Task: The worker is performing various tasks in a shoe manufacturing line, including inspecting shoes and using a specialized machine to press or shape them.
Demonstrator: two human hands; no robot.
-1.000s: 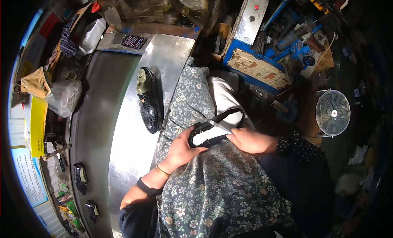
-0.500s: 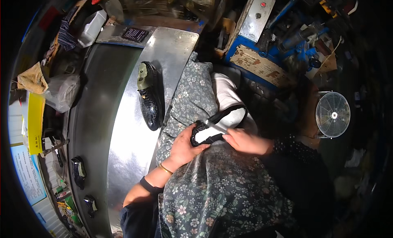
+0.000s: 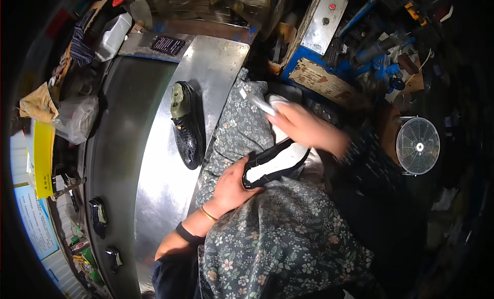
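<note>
Across my lap lies a black shoe [image 3: 278, 162] turned underside up, its white bottom facing me. My left hand [image 3: 230, 185] is closed around one end of it. Above the shoe, clear of it, my right hand [image 3: 306, 125] grips a slim silvery tool [image 3: 261, 104]. Motion smears both, so the tool's exact kind does not show. A glossy black shoe [image 3: 188, 137] with a green last in its opening rests on the metal shelf [image 3: 159, 180] to my left.
Beyond the shelf runs a dark belt [image 3: 121, 145] carrying two more black shoes [image 3: 98, 216]. A floral cloth [image 3: 278, 237] covers my lap. A round fan [image 3: 419, 146] stands at right; a blue machine [image 3: 324, 78] with a button panel is ahead.
My right hand has lifted the silvery tool off the shoe and moved it up and away. My left hand keeps its hold on the shoe.
</note>
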